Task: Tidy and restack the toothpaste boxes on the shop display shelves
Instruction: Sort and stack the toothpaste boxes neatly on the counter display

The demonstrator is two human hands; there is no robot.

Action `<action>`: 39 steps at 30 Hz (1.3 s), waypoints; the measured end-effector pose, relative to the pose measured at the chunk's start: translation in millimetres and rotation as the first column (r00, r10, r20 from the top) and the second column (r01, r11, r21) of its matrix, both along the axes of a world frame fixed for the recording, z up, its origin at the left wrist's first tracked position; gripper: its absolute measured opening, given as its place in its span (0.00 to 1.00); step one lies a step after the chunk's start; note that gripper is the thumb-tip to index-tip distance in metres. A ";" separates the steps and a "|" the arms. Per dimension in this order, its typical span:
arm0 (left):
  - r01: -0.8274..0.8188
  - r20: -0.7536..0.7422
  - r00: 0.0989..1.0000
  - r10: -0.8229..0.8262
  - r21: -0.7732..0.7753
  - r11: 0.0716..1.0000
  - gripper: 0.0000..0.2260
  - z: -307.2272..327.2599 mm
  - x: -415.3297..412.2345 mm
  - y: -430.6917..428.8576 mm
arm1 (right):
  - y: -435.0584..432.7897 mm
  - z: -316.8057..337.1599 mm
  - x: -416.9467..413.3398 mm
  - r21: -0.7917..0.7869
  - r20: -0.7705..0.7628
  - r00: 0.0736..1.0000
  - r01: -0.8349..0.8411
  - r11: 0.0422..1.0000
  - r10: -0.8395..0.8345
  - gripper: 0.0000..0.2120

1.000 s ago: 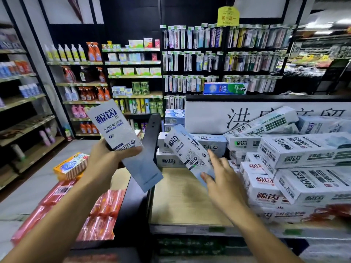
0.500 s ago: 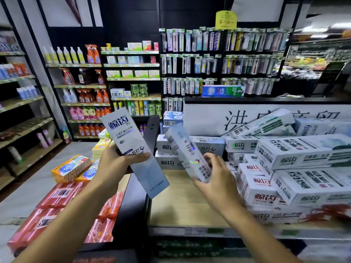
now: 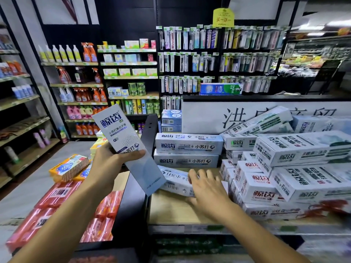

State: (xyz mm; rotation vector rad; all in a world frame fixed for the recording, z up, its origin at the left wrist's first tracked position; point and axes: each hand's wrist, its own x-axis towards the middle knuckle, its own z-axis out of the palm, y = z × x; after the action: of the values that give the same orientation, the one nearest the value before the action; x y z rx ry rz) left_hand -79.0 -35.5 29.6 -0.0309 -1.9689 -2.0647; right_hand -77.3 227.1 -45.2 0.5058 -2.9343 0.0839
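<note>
Left hand (image 3: 106, 164) grips one toothpaste box (image 3: 121, 137) upright, parked clear of the work, while the right hand (image 3: 207, 188) presses a second box (image 3: 176, 180) flat onto the wooden shelf (image 3: 171, 211), fingers spread, seemingly lining it up before the two-box stack (image 3: 188, 149).

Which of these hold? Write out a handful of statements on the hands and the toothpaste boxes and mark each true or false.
1. The left hand grips a tilted grey-blue toothpaste box. True.
2. The right hand lifts a box high above the shelf. False: it presses a box lying on the wooden shelf.
3. Two blue-lettered boxes lie stacked behind the right hand. True.
4. The white box pile at right stands in neat rows. False: boxes lean at angles.
</note>
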 end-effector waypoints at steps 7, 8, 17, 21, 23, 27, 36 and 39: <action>-0.004 -0.009 1.000 0.004 -0.012 1.000 0.21 5.8 1.4 0.3 | -0.4 16.8 -7.6 -0.115 0.153 0.987 -0.033 0.993 0.050 0.13; -0.004 -0.009 1.000 0.004 -0.011 1.000 0.19 6.5 1.3 0.9 | 0.6 20.0 -8.9 -0.142 0.158 0.986 -0.034 0.989 0.057 0.12; -0.019 0.005 1.000 0.019 -0.022 1.000 0.19 7.3 4.4 -0.4 | 5.1 16.3 2.0 -0.564 -0.018 0.988 0.118 0.817 -0.155 0.18; -0.004 0.008 1.000 0.004 -0.013 1.000 0.23 6.8 7.7 -1.2 | 0.3 17.1 5.3 -0.712 -0.108 0.965 0.092 0.696 -0.239 0.21; 0.003 0.012 1.000 -0.003 -0.009 1.000 0.24 6.2 8.3 1.5 | -1.4 18.8 7.8 -0.761 -0.152 0.953 0.056 0.647 -0.261 0.21; -0.002 0.016 1.000 0.002 -0.011 1.000 0.22 5.3 9.4 5.5 | -2.7 25.4 10.6 -0.887 -0.069 0.965 0.057 0.459 -0.253 0.20; 0.022 0.021 1.000 -0.021 -0.016 1.000 0.22 2.8 9.2 5.6 | 10.1 57.6 29.6 -0.724 0.212 0.667 0.598 -0.343 0.714 0.32; 0.053 0.028 0.998 -0.053 -0.030 0.998 0.27 0.7 7.8 3.1 | 17.0 63.3 33.6 -0.663 0.217 0.540 0.693 -0.283 0.813 0.25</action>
State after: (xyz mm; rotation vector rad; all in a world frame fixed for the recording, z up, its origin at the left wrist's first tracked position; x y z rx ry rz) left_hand -71.2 -32.5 30.3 -0.0630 -2.0371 -2.0777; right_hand -43.7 244.1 18.0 0.2545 -1.4298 3.4614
